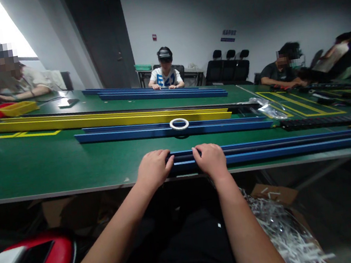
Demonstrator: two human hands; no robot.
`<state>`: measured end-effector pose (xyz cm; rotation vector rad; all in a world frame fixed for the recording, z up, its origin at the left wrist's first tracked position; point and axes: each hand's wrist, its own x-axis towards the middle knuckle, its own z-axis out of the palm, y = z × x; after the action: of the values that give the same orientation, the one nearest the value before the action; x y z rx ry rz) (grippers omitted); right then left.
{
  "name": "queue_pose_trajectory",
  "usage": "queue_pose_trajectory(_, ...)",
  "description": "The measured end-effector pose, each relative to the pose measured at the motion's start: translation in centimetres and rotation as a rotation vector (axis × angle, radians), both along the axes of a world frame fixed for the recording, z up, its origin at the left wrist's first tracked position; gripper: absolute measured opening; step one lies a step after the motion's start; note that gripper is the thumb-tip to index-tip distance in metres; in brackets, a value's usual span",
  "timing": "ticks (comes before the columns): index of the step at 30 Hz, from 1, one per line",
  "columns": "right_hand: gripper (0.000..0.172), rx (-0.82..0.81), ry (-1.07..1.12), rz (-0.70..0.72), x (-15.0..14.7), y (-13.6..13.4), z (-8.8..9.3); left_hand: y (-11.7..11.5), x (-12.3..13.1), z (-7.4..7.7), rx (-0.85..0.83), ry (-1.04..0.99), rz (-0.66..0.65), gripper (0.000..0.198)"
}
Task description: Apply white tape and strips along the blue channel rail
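Dark clothing (186,244), bare forearms (109,238)
The near-black fabric fills the lower centre of the frame, a small white mark (219,225) showing toward its right edge.

Rail (280,152) along near table edge (49,194)

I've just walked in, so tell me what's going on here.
Someone's left hand and right hand are on the near blue rail, by its left end, at the edge of the table. Beyond it, a white ring lies on another blue rail, with a yellow rail behind. A co-worker sits across the table.
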<state>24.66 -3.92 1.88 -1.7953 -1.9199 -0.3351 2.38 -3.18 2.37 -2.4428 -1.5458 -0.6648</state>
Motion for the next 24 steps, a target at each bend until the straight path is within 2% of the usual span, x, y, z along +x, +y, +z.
queue_pose_trajectory(7, 0.04, 0.049, -0.034, -0.058, -0.6, 0.3, -0.7, 0.9, -1.8, -1.0, -0.005, -0.003, 0.189, 0.052)
queue_pose_trajectory(18, 0.035, 0.099, -0.035, -0.028, -0.5, 0.5, -1.0, 1.2, -1.7, -1.5, 0.034, -0.045, 0.18, 0.046)
queue_pose_trajectory(24, 0.035, 0.102, -0.034, -0.061, 1.2, 0.8, -1.2, 1.4, -0.2, -1.5, 0.034, -0.054, 0.142, 0.044)
